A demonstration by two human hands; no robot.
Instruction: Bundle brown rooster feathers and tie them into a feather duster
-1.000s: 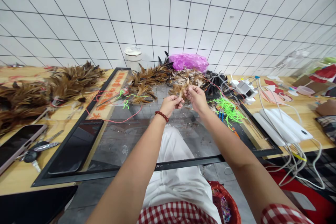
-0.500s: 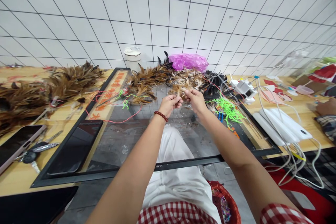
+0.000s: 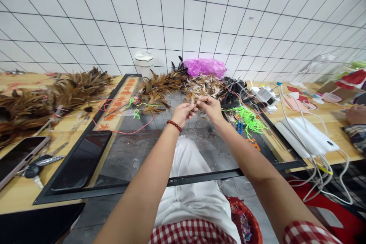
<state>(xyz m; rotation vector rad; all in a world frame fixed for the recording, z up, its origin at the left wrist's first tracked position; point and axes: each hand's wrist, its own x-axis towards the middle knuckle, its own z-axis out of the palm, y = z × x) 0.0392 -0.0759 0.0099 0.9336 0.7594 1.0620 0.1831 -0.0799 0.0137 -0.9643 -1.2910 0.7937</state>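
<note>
Nearest, below both hands, lies a clear glass panel (image 3: 134, 154) in a black frame; on it, left of the left hand and nearer, rests a black rectangular smartphone (image 3: 82, 160). Above the glass, the left hand (image 3: 183, 115) pinches a small tuft of tan feathers (image 3: 190, 97) rising from its fingertips. The right hand (image 3: 210, 108) has its fingers drawn narrow, touching the left fingertips; whether it grips the tuft too, I cannot tell. To its right sits a tangle of neon-green string (image 3: 248, 119). Just beyond the hands spreads a loose heap of brown-and-white feathers (image 3: 207, 85), with long brown feathers (image 3: 162, 87) to the left. Farther still are a crinkled purple plastic bag (image 3: 204, 68) and a white lidded cup (image 3: 144, 65).
</note>
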